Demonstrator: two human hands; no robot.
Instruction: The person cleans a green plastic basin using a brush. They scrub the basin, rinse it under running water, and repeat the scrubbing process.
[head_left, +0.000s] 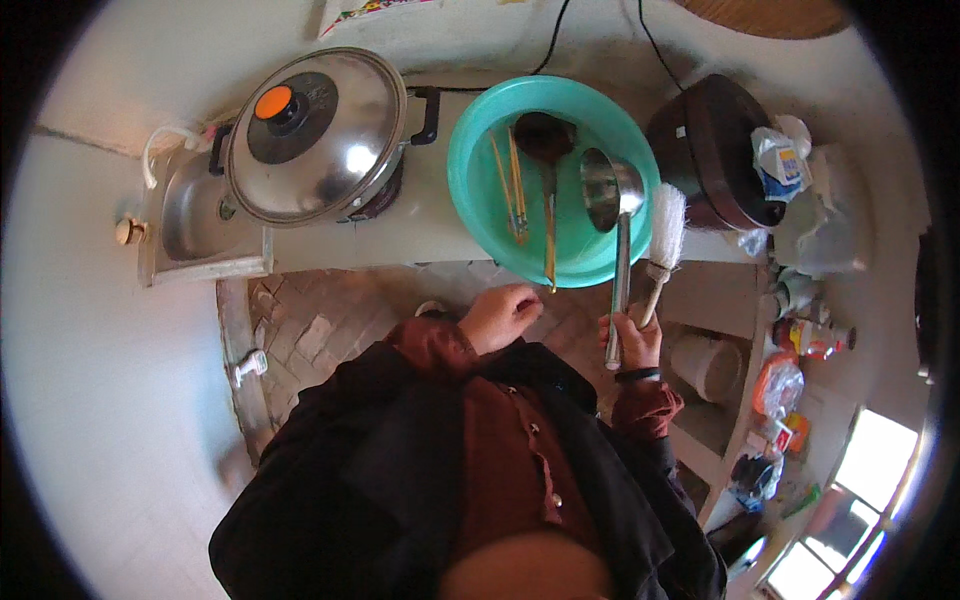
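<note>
My right hand (637, 337) grips a stainless steel ladle (622, 270) by its handle, together with the thin handle of a white-bristled brush (667, 229). The ladle's bowl hangs over the right side of a turquoise plastic basin (469, 206), and the brush head is just outside the rim. Loosely curled, my left hand (501, 319) hovers before the basin's front edge with nothing visible in it. Inside the basin lie a dark-headed ladle (545, 139), its handle crossing the front rim, and several chopsticks (516, 187).
A lidded steel pan (322, 150) stands on the counter (427, 217) at left, beside a small sink (199, 210). Right of the basin is a dark rice cooker (712, 157). Bottles and bags (780, 382) crowd the right ledge. A white bucket (705, 367) sits in the lower shelf.
</note>
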